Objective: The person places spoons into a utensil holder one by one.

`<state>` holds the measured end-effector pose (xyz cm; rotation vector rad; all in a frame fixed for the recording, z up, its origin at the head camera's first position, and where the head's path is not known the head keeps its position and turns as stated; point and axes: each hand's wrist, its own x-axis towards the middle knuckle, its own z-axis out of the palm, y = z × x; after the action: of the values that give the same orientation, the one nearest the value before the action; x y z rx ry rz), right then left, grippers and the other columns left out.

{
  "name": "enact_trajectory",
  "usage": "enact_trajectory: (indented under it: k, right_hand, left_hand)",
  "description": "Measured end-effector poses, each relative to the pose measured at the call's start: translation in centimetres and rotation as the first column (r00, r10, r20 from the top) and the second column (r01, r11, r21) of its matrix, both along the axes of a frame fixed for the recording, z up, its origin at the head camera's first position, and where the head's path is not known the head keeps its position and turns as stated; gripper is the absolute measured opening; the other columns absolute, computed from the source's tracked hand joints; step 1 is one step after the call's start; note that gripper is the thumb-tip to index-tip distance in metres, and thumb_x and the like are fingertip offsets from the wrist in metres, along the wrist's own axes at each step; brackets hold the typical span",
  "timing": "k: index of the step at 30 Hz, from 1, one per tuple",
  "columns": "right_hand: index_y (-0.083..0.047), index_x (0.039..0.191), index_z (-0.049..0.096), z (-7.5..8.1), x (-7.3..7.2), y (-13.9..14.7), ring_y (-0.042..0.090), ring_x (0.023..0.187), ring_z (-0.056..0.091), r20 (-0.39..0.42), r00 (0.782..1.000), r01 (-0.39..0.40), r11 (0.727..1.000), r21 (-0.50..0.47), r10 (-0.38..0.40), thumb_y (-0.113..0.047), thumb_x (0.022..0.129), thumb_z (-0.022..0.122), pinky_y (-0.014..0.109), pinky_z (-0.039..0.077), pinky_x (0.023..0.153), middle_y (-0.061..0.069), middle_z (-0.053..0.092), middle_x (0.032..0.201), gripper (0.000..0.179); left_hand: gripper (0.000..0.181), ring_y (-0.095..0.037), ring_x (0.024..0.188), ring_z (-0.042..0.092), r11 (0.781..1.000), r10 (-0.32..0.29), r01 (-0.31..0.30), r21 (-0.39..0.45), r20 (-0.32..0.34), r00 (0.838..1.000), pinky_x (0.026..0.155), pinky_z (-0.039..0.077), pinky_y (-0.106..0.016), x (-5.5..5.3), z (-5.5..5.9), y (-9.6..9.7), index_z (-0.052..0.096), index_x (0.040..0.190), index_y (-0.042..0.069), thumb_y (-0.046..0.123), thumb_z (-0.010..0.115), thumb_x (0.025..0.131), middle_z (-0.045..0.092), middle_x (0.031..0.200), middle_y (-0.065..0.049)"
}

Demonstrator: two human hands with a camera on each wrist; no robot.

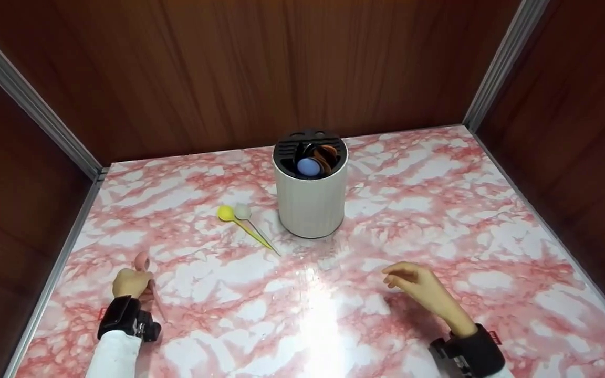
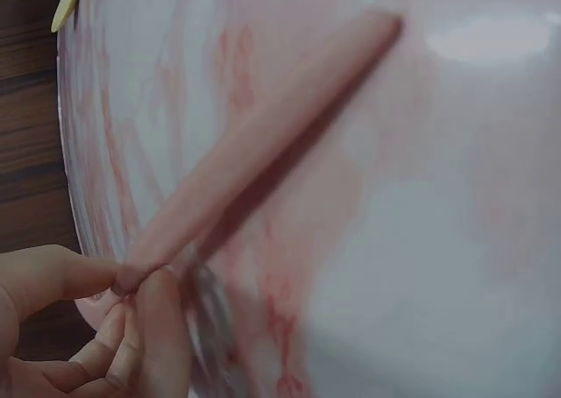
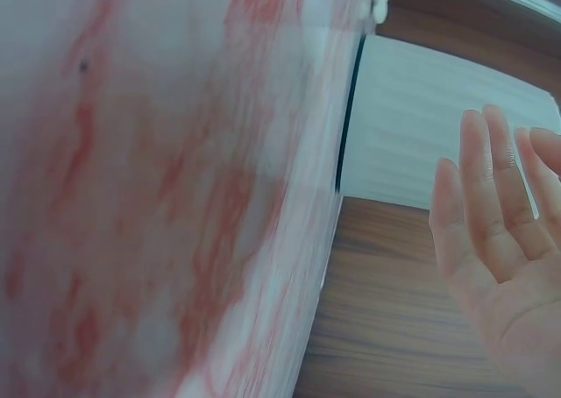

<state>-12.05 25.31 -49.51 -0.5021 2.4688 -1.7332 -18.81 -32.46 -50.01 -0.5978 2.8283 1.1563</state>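
At the left front of the table, my left hand (image 1: pixel 130 282) pinches a pink spoon (image 1: pixel 143 261) between thumb and fingers. Its rounded head points away from me, and its long handle (image 2: pixel 263 144) slants over the tabletop in the left wrist view. My right hand (image 1: pixel 413 281) hovers above the table on the right, holding nothing, with relaxed fingers; the right wrist view shows its palm. Between the hands and farther back, a yellow spoon (image 1: pixel 226 212) and a grey spoon (image 1: pixel 242 211) lie side by side, handles toward the front right.
A white cylindrical utensil holder (image 1: pixel 311 207) with a black slotted top stands at the back centre. Inside are a blue round-ended utensil (image 1: pixel 309 166) and several brown and dark ones. Wood-grain walls (image 1: pixel 229 73) enclose the red-and-white marbled table (image 1: pixel 428 210) at the back and sides.
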Motion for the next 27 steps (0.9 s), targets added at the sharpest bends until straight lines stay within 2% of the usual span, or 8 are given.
enact_trajectory:
  k: [4, 7, 10, 14, 17, 19, 22, 27]
  right_hand:
    - [0.016, 0.112, 0.06, 0.0, 0.0, -0.1, 0.018, 0.089, 0.066, 0.005, 1.0, -0.003, 1.0, -0.004, 0.003, -0.001, 0.096, 0.058, 0.03, 0.054, 0.08, 0.028, 0.063, 0.101, 0.024]
    - [0.016, 0.111, 0.061, 0.0, -0.1, -0.2, 0.015, 0.088, 0.066, -0.008, 1.0, -0.008, 1.0, -0.005, 0.008, -0.001, 0.095, 0.058, 0.026, 0.054, 0.08, 0.028, 0.064, 0.1, 0.023]
    - [0.017, 0.111, 0.061, 0.0, -0.1, -0.2, 0.016, 0.089, 0.066, -0.015, 1.0, -0.014, 1.0, -0.017, 0.014, 0.0, 0.095, 0.058, 0.023, 0.053, 0.079, 0.028, 0.064, 0.099, 0.023]
    - [0.017, 0.111, 0.061, -0.1, -0.1, -0.2, 0.017, 0.089, 0.066, -0.017, 1.0, -0.017, 1.0, -0.025, 0.017, 0.0, 0.096, 0.057, 0.022, 0.052, 0.079, 0.027, 0.064, 0.099, 0.023]
    - [0.016, 0.111, 0.061, -0.1, -0.1, -0.2, 0.016, 0.089, 0.065, -0.017, 1.0, -0.017, 1.0, -0.023, 0.016, 0.0, 0.096, 0.057, 0.021, 0.052, 0.079, 0.025, 0.065, 0.099, 0.022]
    - [0.016, 0.111, 0.061, -0.1, -0.1, -0.2, 0.016, 0.089, 0.065, -0.013, 1.0, -0.017, 1.0, -0.024, 0.017, 0.0, 0.096, 0.057, 0.021, 0.052, 0.08, 0.025, 0.065, 0.099, 0.023]
    - [0.016, 0.111, 0.061, -0.1, -0.1, -0.2, 0.017, 0.089, 0.065, -0.006, 1.0, -0.013, 1.0, -0.021, 0.013, -0.001, 0.096, 0.057, 0.021, 0.052, 0.08, 0.024, 0.065, 0.099, 0.023]
    - [0.015, 0.111, 0.061, -0.1, -0.1, -0.3, 0.017, 0.089, 0.065, 0.007, 1.0, -0.007, 1.0, -0.015, 0.007, -0.002, 0.096, 0.058, 0.021, 0.051, 0.08, 0.023, 0.065, 0.099, 0.023]
  left_hand:
    - [0.03, -0.021, 0.055, 0.062, 0.999, 0.027, -0.025, 0.047, -0.043, 0.999, 0.08, 0.051, -0.045, 0.1, 0.3, 0.2, 0.064, 0.087, -0.017, 0.012, 0.056, 0.084, 0.065, 0.063, -0.013]
    - [0.029, -0.009, 0.046, 0.056, 0.992, 0.047, -0.041, 0.12, -0.044, 0.998, 0.061, 0.054, -0.029, 0.2, 0.5, 0.3, 0.064, 0.086, -0.016, 0.012, 0.057, 0.084, 0.061, 0.055, -0.004]
    - [0.026, -0.008, 0.043, 0.057, 0.97, 0.087, -0.077, 0.232, -0.035, 0.996, 0.046, 0.051, -0.023, 0.3, 0.7, 0.6, 0.063, 0.086, -0.014, 0.011, 0.056, 0.085, 0.059, 0.052, 0.0]
    - [0.027, -0.007, 0.048, 0.057, 0.937, 0.117, -0.102, 0.334, -0.026, 0.993, 0.048, 0.053, -0.022, 0.4, 1.1, 1.1, 0.059, 0.095, -0.015, 0.01, 0.056, 0.086, 0.059, 0.055, 0.001]
    - [0.032, -0.007, 0.051, 0.059, 0.915, 0.094, -0.072, 0.398, -0.038, 0.995, 0.052, 0.054, -0.022, 0.3, 1.6, 1.6, 0.056, 0.105, -0.02, 0.008, 0.054, 0.089, 0.06, 0.061, 0.001]
    - [0.034, -0.006, 0.053, 0.06, 0.907, 0.066, -0.035, 0.42, -0.061, 0.996, 0.055, 0.053, -0.021, 0.3, 2.0, 1.9, 0.054, 0.108, -0.023, 0.006, 0.052, 0.09, 0.062, 0.065, 0.0]
    - [0.036, -0.004, 0.055, 0.06, 0.915, 0.024, 0.018, 0.404, -0.1, 0.995, 0.059, 0.052, -0.018, 0.2, 2.5, 2.4, 0.054, 0.111, -0.024, 0.006, 0.051, 0.091, 0.064, 0.07, 0.0]
    - [0.039, -0.002, 0.06, 0.061, 0.892, 0.008, 0.039, 0.451, -0.102, 0.995, 0.062, 0.053, -0.018, 0.2, 3.4, 3.4, 0.048, 0.119, -0.023, 0.005, 0.05, 0.093, 0.064, 0.074, 0.0]
